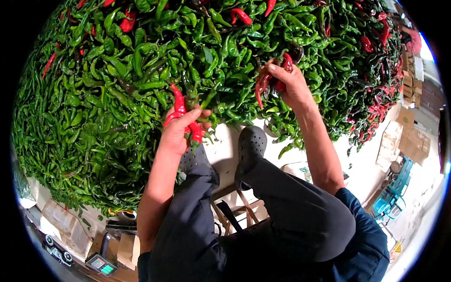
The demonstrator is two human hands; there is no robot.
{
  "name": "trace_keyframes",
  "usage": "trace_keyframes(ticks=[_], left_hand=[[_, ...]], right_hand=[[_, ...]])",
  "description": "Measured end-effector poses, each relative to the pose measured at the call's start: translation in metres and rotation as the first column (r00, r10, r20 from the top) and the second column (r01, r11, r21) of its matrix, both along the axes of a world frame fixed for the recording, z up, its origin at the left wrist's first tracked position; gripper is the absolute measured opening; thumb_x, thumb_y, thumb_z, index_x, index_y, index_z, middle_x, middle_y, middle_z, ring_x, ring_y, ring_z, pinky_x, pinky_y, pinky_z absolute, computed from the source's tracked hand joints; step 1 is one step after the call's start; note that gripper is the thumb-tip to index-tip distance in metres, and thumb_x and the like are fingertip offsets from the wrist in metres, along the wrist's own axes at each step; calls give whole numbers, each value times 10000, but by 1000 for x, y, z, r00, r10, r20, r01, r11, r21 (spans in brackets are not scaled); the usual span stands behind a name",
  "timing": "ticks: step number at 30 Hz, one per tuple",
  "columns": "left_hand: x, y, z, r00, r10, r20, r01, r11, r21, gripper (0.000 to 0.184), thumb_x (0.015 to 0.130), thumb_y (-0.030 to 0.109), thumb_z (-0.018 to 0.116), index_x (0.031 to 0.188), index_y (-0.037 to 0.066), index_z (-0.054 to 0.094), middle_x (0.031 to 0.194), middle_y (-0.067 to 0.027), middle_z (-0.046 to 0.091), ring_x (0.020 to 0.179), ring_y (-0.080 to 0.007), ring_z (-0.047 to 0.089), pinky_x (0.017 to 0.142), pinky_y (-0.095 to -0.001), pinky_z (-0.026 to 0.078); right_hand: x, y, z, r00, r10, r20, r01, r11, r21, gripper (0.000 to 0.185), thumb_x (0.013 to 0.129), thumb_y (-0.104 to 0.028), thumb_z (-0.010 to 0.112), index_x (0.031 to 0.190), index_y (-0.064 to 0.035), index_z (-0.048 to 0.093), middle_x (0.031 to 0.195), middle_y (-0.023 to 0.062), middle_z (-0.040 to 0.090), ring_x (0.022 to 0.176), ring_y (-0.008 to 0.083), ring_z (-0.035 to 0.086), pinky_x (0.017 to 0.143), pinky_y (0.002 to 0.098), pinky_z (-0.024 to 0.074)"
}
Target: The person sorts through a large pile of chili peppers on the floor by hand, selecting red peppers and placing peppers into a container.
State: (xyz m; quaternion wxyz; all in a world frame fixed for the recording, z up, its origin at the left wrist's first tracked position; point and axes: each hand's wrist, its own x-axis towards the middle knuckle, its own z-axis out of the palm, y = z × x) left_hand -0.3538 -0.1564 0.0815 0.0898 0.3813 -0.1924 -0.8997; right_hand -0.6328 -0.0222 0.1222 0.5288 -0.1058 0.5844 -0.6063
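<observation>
A large heap of green chili peppers [117, 101] spreads before me, with red ones scattered through it. My left hand [177, 129] is closed around a few red chili peppers [179, 101], whose ends stick out above and below the fingers. Further right, my right hand [289, 82] is closed on dark red chili peppers [261, 87] that hang out past the thumb. Both hands are over the near edge of the heap, apart from each other. The palm sides and some fingertips are hidden.
My legs and dark clog [252, 141] are at the heap's near edge, above a pale floor. A scale display [101, 265] stands at lower left. Cardboard boxes [409, 141] and a teal metal frame [392, 192] are on the right. Redder peppers [378, 113] lie along the heap's right side.
</observation>
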Motion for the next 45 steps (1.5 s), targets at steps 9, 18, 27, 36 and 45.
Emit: trace_keyframes(ticks=[9,18,27,36,45], left_hand=[[-30,5,-7,999,-35,-35,35,999,0,276,976,217,581,1182,33,583,1150,-134,649,949,-250,678,797,-397,556],[-40,16,-2,1000,9,30,-6,994,-111,532,805,70,785,1260,71,511,1120,-51,627,998,-181,626,894,-343,516],[-37,22,-2,996,-47,72,73,910,-409,935,706,-54,787,1483,69,281,1311,-112,506,1123,-230,573,857,-358,552],[-31,29,2,997,-65,-49,52,970,-236,710,718,25,768,1356,61,459,1261,-72,555,1179,-209,541,1037,-376,428],[-12,14,-2,970,-31,-242,27,999,-20,767,673,141,814,1348,42,463,1206,-150,613,1035,-312,652,896,-431,555]], right_hand=[[68,-33,-16,940,122,319,-145,988,50,224,857,-190,744,980,-25,657,898,75,704,806,159,650,768,323,519],[97,-44,-16,873,-43,485,-91,964,248,535,999,-523,445,1210,-47,567,954,63,636,886,158,604,793,331,498],[124,-39,-14,969,247,16,-246,951,186,854,981,-610,352,1471,82,249,1501,252,332,1400,309,324,1149,341,245],[120,-23,-20,944,276,-180,-247,955,167,660,1000,-546,384,1285,40,487,1194,215,571,1135,254,538,979,356,417],[72,-21,7,677,263,-687,-2,934,356,578,806,-391,696,1189,26,580,1096,235,646,998,353,647,879,426,513]])
